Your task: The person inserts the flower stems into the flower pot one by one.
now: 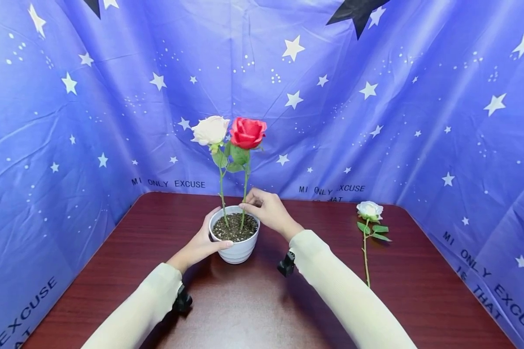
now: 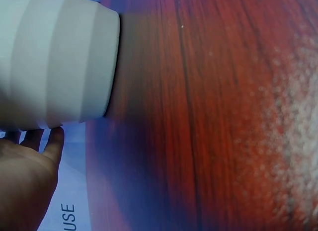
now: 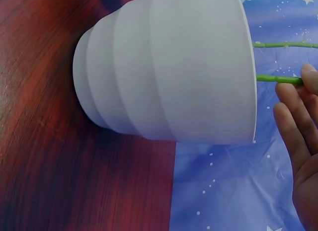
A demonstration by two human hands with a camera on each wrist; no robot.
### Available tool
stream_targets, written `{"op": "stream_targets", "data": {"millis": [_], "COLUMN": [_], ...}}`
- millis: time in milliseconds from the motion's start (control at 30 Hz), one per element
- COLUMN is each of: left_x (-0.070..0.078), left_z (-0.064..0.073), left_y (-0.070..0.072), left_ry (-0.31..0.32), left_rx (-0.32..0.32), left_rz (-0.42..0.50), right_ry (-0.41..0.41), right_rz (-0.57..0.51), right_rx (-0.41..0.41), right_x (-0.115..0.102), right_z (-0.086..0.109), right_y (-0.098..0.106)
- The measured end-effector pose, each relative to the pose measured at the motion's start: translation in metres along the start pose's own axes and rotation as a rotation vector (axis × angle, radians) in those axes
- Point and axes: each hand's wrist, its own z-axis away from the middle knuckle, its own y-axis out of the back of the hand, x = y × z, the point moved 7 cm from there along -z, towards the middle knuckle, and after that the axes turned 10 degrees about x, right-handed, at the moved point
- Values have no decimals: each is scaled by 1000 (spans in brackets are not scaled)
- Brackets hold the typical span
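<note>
Closest in the head view, 2 cream sleeves (image 1: 349,295) run up from the bottom edge, each with 1 black device (image 1: 286,264) at the wrist. The left hand (image 1: 201,245) is wrapped on the white pot (image 1: 237,252), thumb over the near rim, other fingers round the left side! And the right hand (image 1: 270,211): narrow, pinching the stem of the red rose (image 1: 248,133) near the rim. That rose stands upright in the soil (image 1: 236,233), right beside 1 pale rose (image 1: 210,130), leaning slightly left. Pot's on the brown table (image 1: 253,310); out to the right, well apart, 1 white rose (image 1: 369,211) lies flat.

Over to the left wrist: the pot's ridged side fills the upper left, 3 fingers against it.

Now the right wrist: plenty of pot, 2 green stems (image 3: 285,44) past its rim, and the lower 1 is pinched between thumb and finger!
</note>
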Motion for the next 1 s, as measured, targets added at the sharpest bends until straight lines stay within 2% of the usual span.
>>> {"op": "stream_targets", "data": {"millis": [367,700,1000], "left_x": [3,1,-1], "left_z": [0,0,0], "left_y": [-2,-1,-1], "left_ry": [-7,5,23], "left_rx": [-4,-1,4], "left_rz": [14,5,-3], "right_ry": [-78,-38,-17], "right_rz": [-37,35,101], "right_rx": [-6,-63,-92], "right_x": [4,-2,4], "right_z": [3,3,9], "right_y": [1,10,23]}}
